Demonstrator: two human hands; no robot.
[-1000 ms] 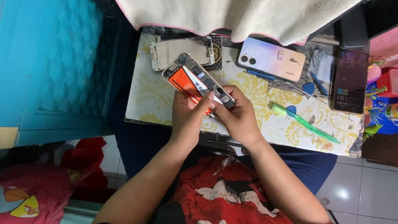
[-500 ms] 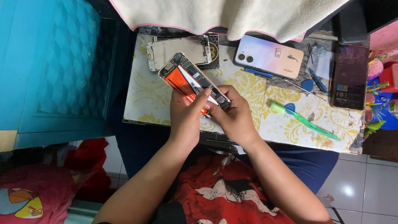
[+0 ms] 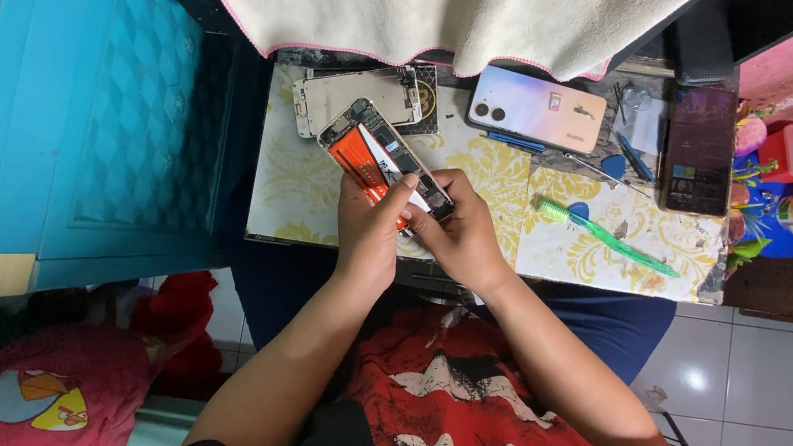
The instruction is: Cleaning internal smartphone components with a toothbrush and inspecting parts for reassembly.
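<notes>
Both hands' fingers pinch opened phone [image 3: 381, 158]; green toothbrush [image 3: 604, 235], pale phone [image 3: 534, 108] lie beside

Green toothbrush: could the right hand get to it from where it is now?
Probably yes. The green toothbrush lies uncovered on the table just beside the right hand, nothing between them; but that hand, with the left hand, is holding the opened phone.

A green toothbrush [image 3: 606, 236], pale phone [image 3: 534, 108] and dark phone [image 3: 699, 148] lie nearby.
</notes>
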